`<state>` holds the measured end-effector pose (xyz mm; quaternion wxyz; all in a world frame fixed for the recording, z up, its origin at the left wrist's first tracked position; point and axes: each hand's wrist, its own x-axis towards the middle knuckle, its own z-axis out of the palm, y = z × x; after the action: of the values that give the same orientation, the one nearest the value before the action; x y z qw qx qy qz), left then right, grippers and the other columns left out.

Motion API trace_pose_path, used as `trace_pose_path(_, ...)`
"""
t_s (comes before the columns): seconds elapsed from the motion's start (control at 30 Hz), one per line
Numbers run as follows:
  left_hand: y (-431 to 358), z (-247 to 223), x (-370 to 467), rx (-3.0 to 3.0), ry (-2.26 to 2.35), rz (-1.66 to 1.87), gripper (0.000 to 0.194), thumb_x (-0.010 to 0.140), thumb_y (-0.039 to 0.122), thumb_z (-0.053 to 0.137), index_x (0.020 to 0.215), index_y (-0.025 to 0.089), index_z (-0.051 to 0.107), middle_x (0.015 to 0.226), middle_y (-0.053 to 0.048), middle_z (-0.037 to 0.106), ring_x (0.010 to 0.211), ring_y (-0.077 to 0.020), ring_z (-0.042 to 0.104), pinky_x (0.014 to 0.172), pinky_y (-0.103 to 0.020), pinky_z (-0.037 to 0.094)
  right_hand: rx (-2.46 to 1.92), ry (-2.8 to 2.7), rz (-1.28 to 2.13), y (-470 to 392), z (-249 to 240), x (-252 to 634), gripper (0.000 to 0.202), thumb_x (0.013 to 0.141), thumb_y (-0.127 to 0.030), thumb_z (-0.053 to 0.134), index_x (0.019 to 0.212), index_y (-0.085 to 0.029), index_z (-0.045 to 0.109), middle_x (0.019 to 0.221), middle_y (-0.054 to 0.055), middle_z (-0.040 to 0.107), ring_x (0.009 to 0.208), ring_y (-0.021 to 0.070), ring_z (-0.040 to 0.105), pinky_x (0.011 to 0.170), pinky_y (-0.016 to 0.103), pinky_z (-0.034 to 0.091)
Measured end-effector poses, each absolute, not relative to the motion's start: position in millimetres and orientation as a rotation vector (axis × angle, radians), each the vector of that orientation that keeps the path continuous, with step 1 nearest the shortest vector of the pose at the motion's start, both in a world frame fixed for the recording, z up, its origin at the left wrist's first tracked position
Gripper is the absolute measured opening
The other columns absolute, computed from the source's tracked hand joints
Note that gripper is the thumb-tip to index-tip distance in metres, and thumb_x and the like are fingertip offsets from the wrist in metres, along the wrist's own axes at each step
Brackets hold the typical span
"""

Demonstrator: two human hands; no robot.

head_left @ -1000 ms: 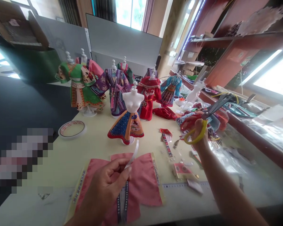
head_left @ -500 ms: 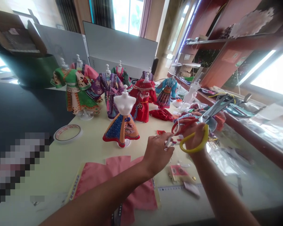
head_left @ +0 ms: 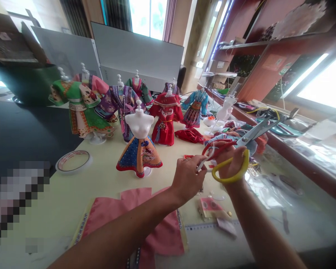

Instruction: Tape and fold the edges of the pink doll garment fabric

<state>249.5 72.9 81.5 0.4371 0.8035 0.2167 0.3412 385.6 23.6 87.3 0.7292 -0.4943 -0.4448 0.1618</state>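
Observation:
My right hand (head_left: 231, 162) grips scissors (head_left: 245, 140) by their red and yellow handles, blades pointing away to the upper right. Close beside it, my left hand (head_left: 188, 177) has its fingers pinched on a thin white strip (head_left: 203, 162), which loops up by the red handle. Under my left forearm lies a pink cloth garment (head_left: 109, 213) with beaded edges. A small white mannequin (head_left: 139, 121) in a blue and orange skirt (head_left: 140, 155) stands beyond my left hand.
Several dressed mannequins stand behind, one in a red dress (head_left: 165, 129). A tape roll (head_left: 73, 161) lies at left. Near my wrists are a pink packet (head_left: 210, 207) and a ruler (head_left: 197, 227). Cloth scraps and plastic bags lie at right.
The view has shifted slightly, so the mannequins and tape roll appear further left. Both hands keep their holds, and the scissors stay in much the same pose.

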Motion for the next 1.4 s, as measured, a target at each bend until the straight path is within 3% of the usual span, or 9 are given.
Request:
trace_pose_path(0.27,85,76,247,2.101,0.643,0.858,0.023,0.083,0.015,0.058,0.103,0.023,0.066,0.087,0.001,0.072,0.085,-0.0185,0.061,0.093,-0.035,0.039,-1.042,-0.918,0.302,17,90,392,0.053,0.082,-0.075,0.04,0.087,-0.026,0.061,0.082,0.003,0.062,0.064,0.0201,0.059,0.058,0.036,0.049)
trace_pose_path(0.37,97,70,248,2.156,0.708,0.877,0.027,0.084,0.015,0.055,0.109,0.02,0.064,0.09,-0.002,0.071,0.087,-0.0193,0.06,0.094,-0.037,0.037,-1.026,-0.884,0.287,13,93,395,0.049,0.082,-0.072,0.044,0.083,-0.026,0.061,0.083,0.002,0.062,0.057,0.0173,0.055,0.056,0.036,0.048)
trace_pose_path(0.5,112,66,250,2.221,0.762,0.839,0.034,0.082,0.014,0.054,0.115,0.018,0.061,0.079,-0.002,0.068,0.084,-0.0196,0.06,0.094,-0.039,0.036,-1.027,-0.851,0.252,9,94,398,0.052,0.081,-0.073,0.045,0.081,-0.024,0.062,0.082,0.003,0.062,0.054,0.0161,0.052,0.056,0.036,0.048)
trace_pose_path(0.73,119,74,245,2.182,0.759,0.796,0.045,0.074,0.015,0.061,0.119,0.018,0.059,0.077,0.0,0.063,0.086,-0.0209,0.06,0.092,-0.038,0.038,-1.036,-0.857,0.25,1,94,396,0.053,0.082,-0.073,0.044,0.081,-0.023,0.063,0.069,0.001,0.057,0.055,0.017,0.052,0.058,0.036,0.048)
trace_pose_path(0.87,107,84,237,2.038,0.729,0.804,0.042,0.076,0.018,0.062,0.118,0.017,0.059,0.078,-0.001,0.065,0.08,-0.0186,0.06,0.089,-0.037,0.042,-1.048,-0.869,0.273,-2,99,390,0.058,0.082,-0.075,0.04,0.08,-0.022,0.064,0.08,0.004,0.06,0.056,0.0166,0.052,0.057,0.036,0.048)
trace_pose_path(1.07,67,92,212,1.743,0.565,0.685,0.046,0.08,0.019,0.059,0.125,0.017,0.052,0.091,-0.002,0.07,0.074,-0.0126,0.064,0.068,-0.023,0.051,-1.033,-0.828,0.287,-15,109,372,0.059,0.083,-0.076,0.034,0.08,-0.024,0.063,0.084,0.005,0.061,0.055,0.0165,0.05,0.055,0.036,0.048)
trace_pose_path(1.4,21,105,182,1.328,0.513,0.574,0.05,0.071,0.019,0.067,0.119,0.017,0.055,0.089,-0.003,0.068,0.072,-0.0129,0.056,0.071,-0.027,0.048,-0.958,-0.796,0.393,-31,113,314,0.066,0.09,-0.069,0.012,0.089,-0.028,0.063,0.078,0.007,0.063,0.067,0.0248,0.059,0.061,0.043,0.049)
